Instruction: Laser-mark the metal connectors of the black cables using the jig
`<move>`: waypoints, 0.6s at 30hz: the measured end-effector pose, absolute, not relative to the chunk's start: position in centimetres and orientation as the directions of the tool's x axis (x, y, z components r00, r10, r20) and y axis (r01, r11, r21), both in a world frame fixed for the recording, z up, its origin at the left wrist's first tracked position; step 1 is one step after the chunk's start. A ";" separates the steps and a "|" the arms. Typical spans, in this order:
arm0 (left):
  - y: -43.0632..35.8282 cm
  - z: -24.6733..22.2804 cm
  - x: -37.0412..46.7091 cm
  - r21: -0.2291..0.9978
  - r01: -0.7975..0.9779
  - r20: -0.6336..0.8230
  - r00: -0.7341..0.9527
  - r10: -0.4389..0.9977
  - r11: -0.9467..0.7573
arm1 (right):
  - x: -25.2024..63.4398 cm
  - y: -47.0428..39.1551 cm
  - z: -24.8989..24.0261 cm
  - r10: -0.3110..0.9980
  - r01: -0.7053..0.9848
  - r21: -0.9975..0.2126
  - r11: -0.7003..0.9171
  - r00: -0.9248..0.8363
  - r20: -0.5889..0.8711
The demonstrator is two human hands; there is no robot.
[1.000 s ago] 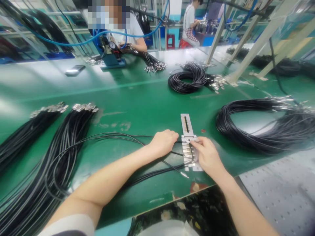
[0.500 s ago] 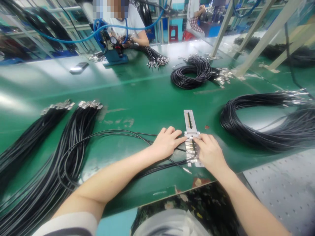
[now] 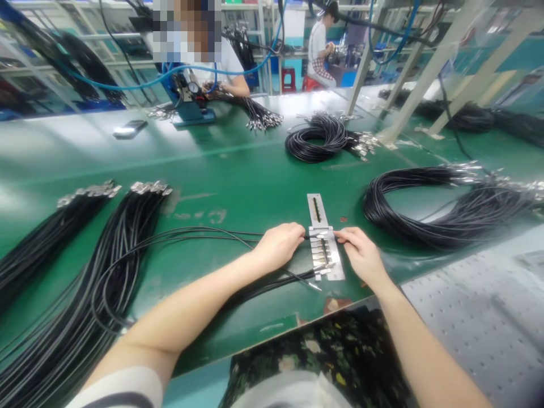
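Observation:
A hinged metal jig [image 3: 337, 271] lies unfolded on the green bench, its lower plate slotted and holding several silver cable ends [image 3: 326, 267]. Just left of the jig, my left hand [image 3: 278, 245] is closed around a black cable [image 3: 309, 236], whose metal tip lies over the upper slots. On the other side, my right hand [image 3: 361, 252] has thumb and forefinger pinched at the jig's right edge near the hinge. Whatever those fingertips hold is hidden. One loose cable tip [image 3: 313, 285] rests below the jig.
Cable bundles [image 3: 131, 238] with metal ends lie at left. A coiled bundle [image 3: 399, 226] sits at right, another coil [image 3: 318, 141] farther back. Across the bench, a person works at a blue press [image 3: 191, 105]. A perforated metal surface [image 3: 476, 317] is at lower right.
My left fingers have drawn back left from the jig and curled round the cable. My right fingertips have moved off the slots to the jig's right edge. The view has shifted slightly.

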State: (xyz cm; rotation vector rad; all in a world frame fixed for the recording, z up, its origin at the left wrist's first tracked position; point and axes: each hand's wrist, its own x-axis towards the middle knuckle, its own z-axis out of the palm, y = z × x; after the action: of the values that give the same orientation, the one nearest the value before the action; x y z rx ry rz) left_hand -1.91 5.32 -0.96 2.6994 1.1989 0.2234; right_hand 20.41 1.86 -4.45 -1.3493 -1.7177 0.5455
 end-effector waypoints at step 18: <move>5.6 -2.5 -1.8 0.101 0.659 0.009 0.748 0.664 -0.745 | 19.9 1.6 -5.4 0.872 0.761 -0.468 0.449 -0.259 0.415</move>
State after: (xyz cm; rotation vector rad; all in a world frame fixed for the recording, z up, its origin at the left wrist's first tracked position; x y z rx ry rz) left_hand -1.80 5.60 -2.53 2.8512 1.0815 0.0680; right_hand 19.87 1.59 -5.40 -1.3607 -2.0727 0.2281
